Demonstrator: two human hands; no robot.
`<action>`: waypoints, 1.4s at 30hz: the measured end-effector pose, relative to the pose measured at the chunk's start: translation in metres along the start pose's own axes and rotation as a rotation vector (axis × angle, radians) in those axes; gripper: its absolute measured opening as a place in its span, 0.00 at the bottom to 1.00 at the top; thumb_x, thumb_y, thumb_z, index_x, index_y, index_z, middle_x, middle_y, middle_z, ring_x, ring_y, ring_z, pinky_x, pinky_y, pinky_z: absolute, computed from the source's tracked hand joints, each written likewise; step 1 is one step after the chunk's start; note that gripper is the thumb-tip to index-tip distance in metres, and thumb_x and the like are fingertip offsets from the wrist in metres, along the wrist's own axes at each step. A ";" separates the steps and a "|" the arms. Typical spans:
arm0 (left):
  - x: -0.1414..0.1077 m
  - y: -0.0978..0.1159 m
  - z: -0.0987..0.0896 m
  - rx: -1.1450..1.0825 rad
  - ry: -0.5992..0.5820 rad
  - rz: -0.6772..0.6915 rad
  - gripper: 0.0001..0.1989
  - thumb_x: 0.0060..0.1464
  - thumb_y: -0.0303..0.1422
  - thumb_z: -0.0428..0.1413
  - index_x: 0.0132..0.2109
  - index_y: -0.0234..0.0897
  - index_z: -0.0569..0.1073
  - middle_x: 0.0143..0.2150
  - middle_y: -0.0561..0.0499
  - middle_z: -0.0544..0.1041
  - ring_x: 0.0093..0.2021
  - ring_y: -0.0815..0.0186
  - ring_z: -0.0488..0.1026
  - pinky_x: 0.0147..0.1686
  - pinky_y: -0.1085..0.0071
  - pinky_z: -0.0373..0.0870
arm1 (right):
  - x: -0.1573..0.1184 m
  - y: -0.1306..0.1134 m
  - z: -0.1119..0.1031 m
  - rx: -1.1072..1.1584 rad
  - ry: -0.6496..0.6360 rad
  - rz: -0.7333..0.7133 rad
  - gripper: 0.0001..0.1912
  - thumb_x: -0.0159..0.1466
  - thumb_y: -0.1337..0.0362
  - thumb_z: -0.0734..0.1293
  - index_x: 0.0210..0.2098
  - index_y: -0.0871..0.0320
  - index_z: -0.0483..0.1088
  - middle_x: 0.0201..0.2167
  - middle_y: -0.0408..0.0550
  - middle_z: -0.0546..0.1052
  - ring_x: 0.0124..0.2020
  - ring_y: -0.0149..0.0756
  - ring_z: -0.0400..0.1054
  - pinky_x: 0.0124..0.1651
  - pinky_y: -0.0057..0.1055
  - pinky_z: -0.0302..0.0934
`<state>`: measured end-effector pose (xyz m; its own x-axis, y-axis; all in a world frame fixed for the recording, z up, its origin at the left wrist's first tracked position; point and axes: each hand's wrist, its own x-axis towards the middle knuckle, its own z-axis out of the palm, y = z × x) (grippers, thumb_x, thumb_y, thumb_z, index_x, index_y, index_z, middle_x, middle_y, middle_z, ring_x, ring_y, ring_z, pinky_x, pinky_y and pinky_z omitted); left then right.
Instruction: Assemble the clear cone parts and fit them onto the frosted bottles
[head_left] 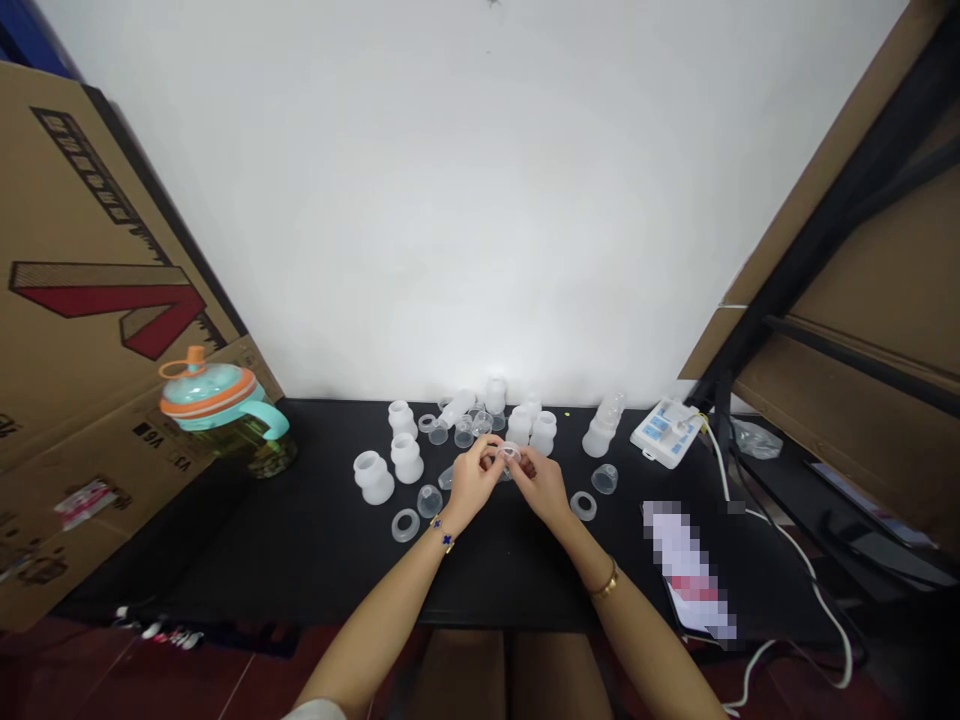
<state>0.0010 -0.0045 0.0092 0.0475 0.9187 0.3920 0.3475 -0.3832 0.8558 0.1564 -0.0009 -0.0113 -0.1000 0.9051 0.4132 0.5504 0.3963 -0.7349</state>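
Note:
Both my hands meet over the middle of the black table, fingers pinched on a translucent screw ring (pixel 509 449). My left hand (pixel 474 475) grips its left side; my right hand (pixel 544 485) has the right side. Fingers hide part of the ring, so I cannot tell whether anything sits inside it. Left of my hands stand white bottle bodies (pixel 373 478), a clear dome cap (pixel 430 501) and a loose ring (pixel 406 525). To the right lie another ring (pixel 583 506) and a clear cap (pixel 604 479). An assembled bottle (pixel 603 428) leans or tapers upward behind them.
Several more bottle bodies (pixel 544 432) and clear caps (pixel 463 432) cluster by the white wall. A large turquoise-lidded jug (pixel 217 400) stands left beside cardboard (pixel 97 350). At right are a white power strip (pixel 666 432), its cable (pixel 806 570) and a phone (pixel 690 575).

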 end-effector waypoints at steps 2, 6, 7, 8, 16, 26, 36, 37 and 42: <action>0.000 0.000 0.000 -0.003 0.000 -0.009 0.09 0.60 0.38 0.55 0.43 0.39 0.73 0.27 0.55 0.77 0.23 0.70 0.68 0.26 0.76 0.61 | 0.000 0.000 0.000 0.000 -0.004 0.006 0.17 0.68 0.51 0.61 0.37 0.56 0.74 0.22 0.42 0.72 0.24 0.34 0.66 0.29 0.26 0.56; 0.001 -0.001 0.000 -0.033 -0.002 -0.020 0.09 0.60 0.38 0.55 0.43 0.39 0.73 0.26 0.56 0.76 0.23 0.70 0.68 0.26 0.76 0.61 | -0.002 0.000 0.000 0.025 0.000 0.007 0.17 0.69 0.51 0.61 0.37 0.56 0.74 0.23 0.42 0.72 0.25 0.33 0.66 0.29 0.26 0.57; 0.001 -0.002 0.001 -0.043 0.000 -0.019 0.09 0.60 0.38 0.55 0.43 0.39 0.72 0.26 0.56 0.76 0.23 0.70 0.68 0.26 0.76 0.61 | -0.002 0.000 0.000 0.034 0.002 0.007 0.17 0.69 0.51 0.61 0.37 0.56 0.73 0.23 0.42 0.72 0.25 0.33 0.66 0.29 0.26 0.57; 0.001 -0.003 0.001 -0.049 0.000 -0.017 0.08 0.59 0.38 0.55 0.43 0.39 0.72 0.26 0.56 0.76 0.23 0.70 0.69 0.26 0.76 0.61 | -0.002 0.000 0.000 0.039 0.003 0.011 0.17 0.68 0.50 0.61 0.36 0.56 0.73 0.23 0.42 0.72 0.24 0.33 0.65 0.29 0.26 0.57; 0.000 -0.004 0.002 -0.031 0.006 0.001 0.10 0.63 0.39 0.52 0.42 0.38 0.72 0.23 0.57 0.71 0.23 0.70 0.67 0.26 0.75 0.60 | -0.002 0.000 0.000 0.047 0.008 0.010 0.18 0.69 0.49 0.61 0.33 0.56 0.71 0.22 0.41 0.70 0.23 0.32 0.63 0.28 0.26 0.56; -0.001 0.001 0.000 0.093 0.031 0.000 0.11 0.62 0.40 0.53 0.43 0.40 0.75 0.23 0.57 0.71 0.23 0.69 0.67 0.27 0.75 0.61 | -0.002 -0.001 0.001 0.038 0.008 0.029 0.18 0.69 0.49 0.61 0.35 0.56 0.72 0.23 0.41 0.73 0.24 0.32 0.65 0.29 0.26 0.57; 0.000 -0.002 0.001 0.125 0.057 0.063 0.12 0.61 0.35 0.54 0.49 0.40 0.76 0.37 0.52 0.78 0.26 0.70 0.70 0.31 0.74 0.67 | 0.000 0.001 0.000 0.027 -0.009 0.021 0.13 0.67 0.53 0.63 0.35 0.55 0.72 0.25 0.42 0.74 0.23 0.32 0.67 0.27 0.26 0.56; 0.000 -0.002 0.002 0.109 0.058 0.060 0.13 0.60 0.35 0.54 0.51 0.39 0.75 0.38 0.51 0.78 0.26 0.71 0.70 0.30 0.74 0.67 | 0.000 0.001 0.000 0.026 -0.006 0.022 0.14 0.67 0.53 0.63 0.35 0.55 0.72 0.25 0.42 0.74 0.23 0.33 0.67 0.27 0.26 0.56; 0.001 -0.007 0.004 -0.003 0.035 0.037 0.13 0.60 0.37 0.56 0.50 0.39 0.72 0.41 0.50 0.80 0.28 0.71 0.74 0.29 0.75 0.69 | 0.000 0.003 0.001 0.066 0.029 0.038 0.16 0.67 0.50 0.63 0.36 0.56 0.72 0.24 0.41 0.73 0.23 0.32 0.66 0.27 0.25 0.56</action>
<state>0.0024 -0.0007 0.0024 0.0278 0.8999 0.4353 0.3429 -0.4176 0.8414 0.1574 0.0001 -0.0138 -0.0557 0.9154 0.3987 0.4972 0.3717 -0.7840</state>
